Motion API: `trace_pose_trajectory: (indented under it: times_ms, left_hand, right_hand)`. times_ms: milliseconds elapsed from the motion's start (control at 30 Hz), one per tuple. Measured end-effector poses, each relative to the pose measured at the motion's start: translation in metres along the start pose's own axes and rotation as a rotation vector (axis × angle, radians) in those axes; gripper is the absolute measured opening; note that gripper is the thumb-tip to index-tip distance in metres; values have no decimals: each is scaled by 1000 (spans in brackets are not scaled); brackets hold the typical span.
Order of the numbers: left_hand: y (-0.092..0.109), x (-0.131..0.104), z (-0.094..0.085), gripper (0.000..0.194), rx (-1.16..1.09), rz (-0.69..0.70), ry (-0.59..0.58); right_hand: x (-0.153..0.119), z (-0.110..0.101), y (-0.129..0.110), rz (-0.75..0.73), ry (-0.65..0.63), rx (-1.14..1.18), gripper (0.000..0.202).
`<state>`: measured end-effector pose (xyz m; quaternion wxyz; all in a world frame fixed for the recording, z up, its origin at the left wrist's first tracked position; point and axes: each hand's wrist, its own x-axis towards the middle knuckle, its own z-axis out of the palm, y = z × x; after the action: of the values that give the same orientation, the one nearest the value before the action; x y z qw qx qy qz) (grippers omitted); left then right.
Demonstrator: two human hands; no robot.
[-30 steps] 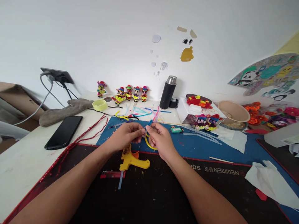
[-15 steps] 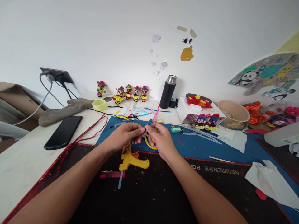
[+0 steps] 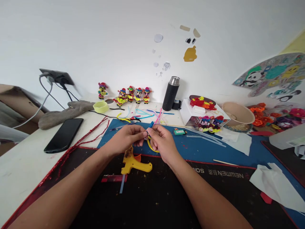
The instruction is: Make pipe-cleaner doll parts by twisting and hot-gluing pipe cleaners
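Observation:
My left hand (image 3: 130,136) and my right hand (image 3: 162,140) meet over the blue mat, fingertips almost touching. Both are closed in a pinch around a short blue pipe cleaner (image 3: 152,124), whose upper end sticks out above my right thumb. The fingers hide its lower end. A curved yellow pipe cleaner (image 3: 152,148) shows just beneath my right hand; whether it joins the blue one I cannot tell. Below my hands lies a yellow glue gun (image 3: 137,166) with a clear glue stick (image 3: 122,184) out of its back, next to a red lighter (image 3: 111,178).
Several pipe-cleaner figures (image 3: 121,97) stand along the wall, with a black thermos (image 3: 170,93) to their right. A phone (image 3: 64,135) and red tinsel stems (image 3: 83,139) lie left. Rightward are glue sticks (image 3: 206,140), a white box (image 3: 187,114), a bowl (image 3: 238,114) and crumpled paper (image 3: 274,183).
My hands stay nearly in place, still pinching the blue pipe cleaner. Its upper end leans slightly differently. The whole view has shifted a few pixels.

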<state>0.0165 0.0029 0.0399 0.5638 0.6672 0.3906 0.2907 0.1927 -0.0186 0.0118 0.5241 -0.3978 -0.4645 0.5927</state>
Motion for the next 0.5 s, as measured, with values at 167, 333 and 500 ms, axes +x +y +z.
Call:
trace_pose_trajectory:
  times_ms: [167, 333, 500]
  left_hand:
    - [2, -2, -1, 44, 121, 12, 63]
    - [-4, 0, -3, 46, 252, 60, 146]
    - [-12, 4, -4, 27, 465, 130, 310]
  right_hand:
    - [0, 0, 0, 44, -11, 31, 37]
    - [1, -2, -3, 34, 27, 49, 37]
    - [2, -5, -7, 15, 105, 66, 38]
